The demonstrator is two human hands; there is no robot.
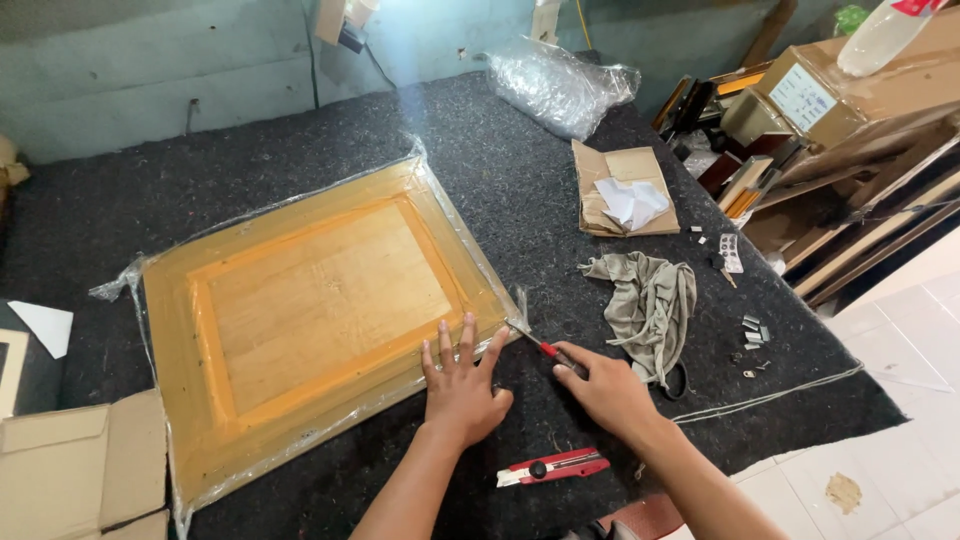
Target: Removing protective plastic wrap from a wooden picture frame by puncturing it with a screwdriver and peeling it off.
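Nearest the camera, just behind the two wrists, a red utility knife (552,467) lies loose on the dark felt tabletop (520,190), touched by neither hand. Ahead of it the left hand (461,385) rests flat with fingers spread, palm on the felt and fingertips pressing the near edge of a yellow wooden picture frame (320,310) that is wrapped in clear plastic film (120,282). Just to the right of that hand, the right hand (607,388) is closed around a small red-handled cutter (542,347), whose blade tip meets the frame's near right corner, where the film sticks up in a loose flap. The frame lies flat, stretching away to the left of both hands.

Right of the cutting hand a crumpled grey rag (648,305) sits on the felt, with small metal clips (753,330) scattered beyond it and a thin string (770,397) trailing along the table edge. Farther off lie a folded piece of cardboard (622,190) holding white paper, then a bag of bubble wrap (560,85) near the wall.
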